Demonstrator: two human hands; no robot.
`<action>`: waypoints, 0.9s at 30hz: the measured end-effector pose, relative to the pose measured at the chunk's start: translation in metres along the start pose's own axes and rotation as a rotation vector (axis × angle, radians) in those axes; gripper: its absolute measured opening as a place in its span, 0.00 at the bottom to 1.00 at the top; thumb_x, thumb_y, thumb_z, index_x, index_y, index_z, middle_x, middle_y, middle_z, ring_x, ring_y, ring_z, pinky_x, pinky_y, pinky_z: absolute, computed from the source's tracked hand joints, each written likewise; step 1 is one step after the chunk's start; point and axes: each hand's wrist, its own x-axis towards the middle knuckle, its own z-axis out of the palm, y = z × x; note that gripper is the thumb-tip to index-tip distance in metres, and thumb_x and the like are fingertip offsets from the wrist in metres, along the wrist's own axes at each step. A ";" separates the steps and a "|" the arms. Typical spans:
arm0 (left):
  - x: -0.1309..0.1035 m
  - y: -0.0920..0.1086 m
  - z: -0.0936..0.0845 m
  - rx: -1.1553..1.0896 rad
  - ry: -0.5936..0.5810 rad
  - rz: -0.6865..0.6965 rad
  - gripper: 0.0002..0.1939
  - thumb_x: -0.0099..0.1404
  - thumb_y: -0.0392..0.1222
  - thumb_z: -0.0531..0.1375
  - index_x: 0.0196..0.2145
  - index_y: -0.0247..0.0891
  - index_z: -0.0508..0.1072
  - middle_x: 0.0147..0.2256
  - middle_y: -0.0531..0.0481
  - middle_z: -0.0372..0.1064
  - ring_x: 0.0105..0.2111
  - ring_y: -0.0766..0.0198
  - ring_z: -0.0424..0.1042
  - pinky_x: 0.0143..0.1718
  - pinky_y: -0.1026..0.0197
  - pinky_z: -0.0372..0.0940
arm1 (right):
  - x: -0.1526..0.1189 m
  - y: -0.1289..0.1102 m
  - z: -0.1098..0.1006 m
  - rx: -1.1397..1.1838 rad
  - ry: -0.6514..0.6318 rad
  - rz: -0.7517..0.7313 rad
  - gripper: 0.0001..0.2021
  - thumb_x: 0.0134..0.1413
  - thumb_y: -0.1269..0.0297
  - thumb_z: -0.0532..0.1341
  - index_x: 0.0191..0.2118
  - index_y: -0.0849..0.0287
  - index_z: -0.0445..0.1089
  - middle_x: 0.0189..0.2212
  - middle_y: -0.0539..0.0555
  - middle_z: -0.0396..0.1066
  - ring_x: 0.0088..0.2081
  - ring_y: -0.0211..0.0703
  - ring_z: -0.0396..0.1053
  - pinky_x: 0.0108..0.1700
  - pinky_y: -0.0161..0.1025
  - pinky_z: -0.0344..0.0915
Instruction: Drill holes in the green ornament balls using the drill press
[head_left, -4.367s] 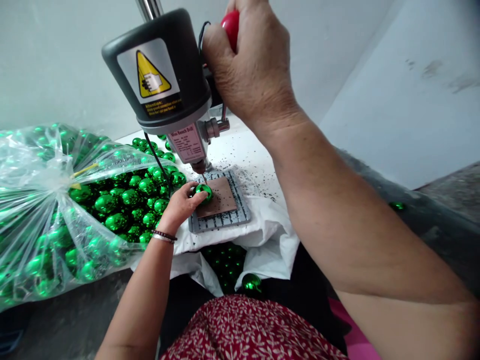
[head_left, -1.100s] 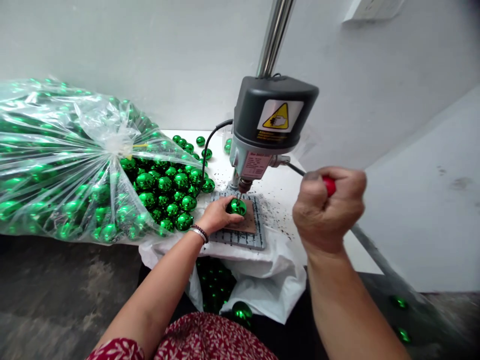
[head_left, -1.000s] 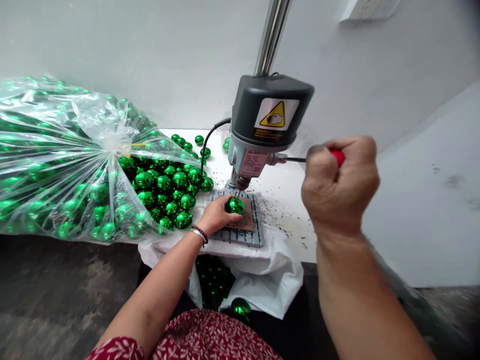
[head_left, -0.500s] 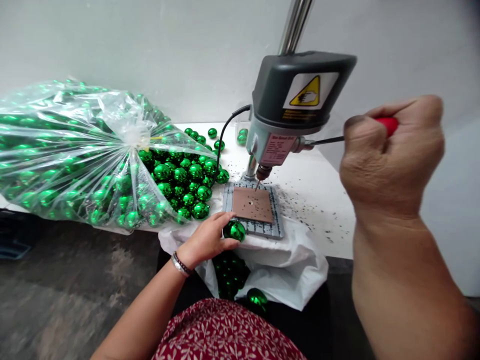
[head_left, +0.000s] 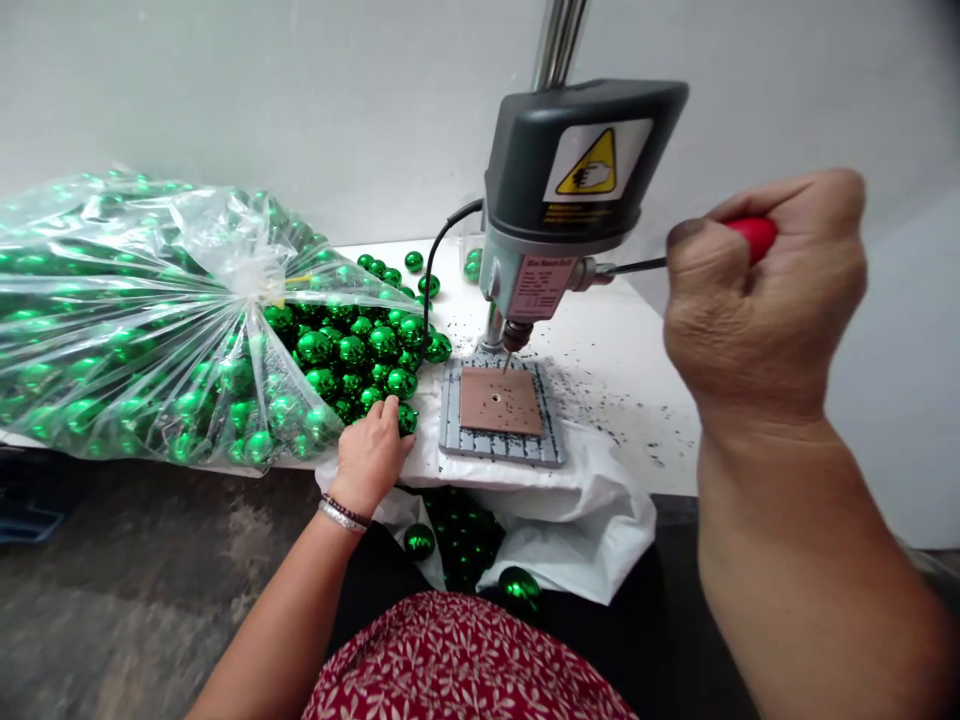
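My left hand (head_left: 373, 450) is at the near edge of the bauble pile, its fingers curled round a shiny green bauble (head_left: 408, 418). My right hand (head_left: 765, 300) is wrapped round the red knob (head_left: 756, 238) on the feed lever of a small bench drill (head_left: 585, 165). The drill bit (head_left: 508, 362) is raised above a brown square pad (head_left: 499, 410) with a hole in it, which rests on the slotted metal base (head_left: 501, 450). Another green bauble (head_left: 418, 541) is over the white sack (head_left: 592, 540) at my lap, among more green baubles (head_left: 469, 540).
A big clear plastic bag (head_left: 150, 330), tied at its neck and full of green baubles, takes up the left of the white table (head_left: 637, 390). Dark shavings lie around the drill base. A black cable (head_left: 439, 240) runs down behind it, near a clear tub (head_left: 471, 245).
My left hand has let go of the bauble by the brown pad and moved left to another in the pile. The released bauble is now lower, over the sack. My right hand keeps hold of the lever.
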 end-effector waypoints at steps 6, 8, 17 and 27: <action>-0.001 0.002 0.006 -0.227 0.197 0.041 0.25 0.62 0.42 0.64 0.56 0.38 0.68 0.53 0.37 0.74 0.50 0.46 0.75 0.51 0.48 0.67 | -0.002 -0.002 -0.001 0.019 -0.001 -0.010 0.05 0.57 0.67 0.57 0.37 0.63 0.67 0.31 0.47 0.67 0.31 0.26 0.61 0.39 0.33 0.61; 0.001 0.000 0.005 -0.510 0.282 0.046 0.26 0.60 0.45 0.65 0.55 0.39 0.69 0.53 0.39 0.73 0.51 0.48 0.74 0.52 0.50 0.67 | -0.002 -0.003 -0.001 0.021 -0.002 -0.003 0.05 0.57 0.67 0.57 0.37 0.62 0.67 0.32 0.47 0.67 0.32 0.26 0.61 0.40 0.33 0.61; 0.021 -0.016 -0.013 -1.869 0.112 -0.140 0.23 0.68 0.58 0.54 0.57 0.47 0.67 0.48 0.44 0.72 0.39 0.62 0.76 0.25 0.66 0.62 | -0.002 -0.002 -0.001 0.013 -0.016 0.019 0.05 0.58 0.69 0.58 0.39 0.64 0.67 0.31 0.46 0.66 0.32 0.23 0.60 0.40 0.30 0.61; 0.020 0.006 -0.005 -2.308 -0.018 -0.163 0.21 0.64 0.52 0.64 0.54 0.54 0.68 0.38 0.52 0.73 0.32 0.63 0.77 0.26 0.66 0.66 | -0.006 -0.001 -0.002 0.004 -0.004 -0.032 0.13 0.63 0.56 0.53 0.40 0.62 0.66 0.33 0.44 0.66 0.34 0.21 0.63 0.41 0.28 0.62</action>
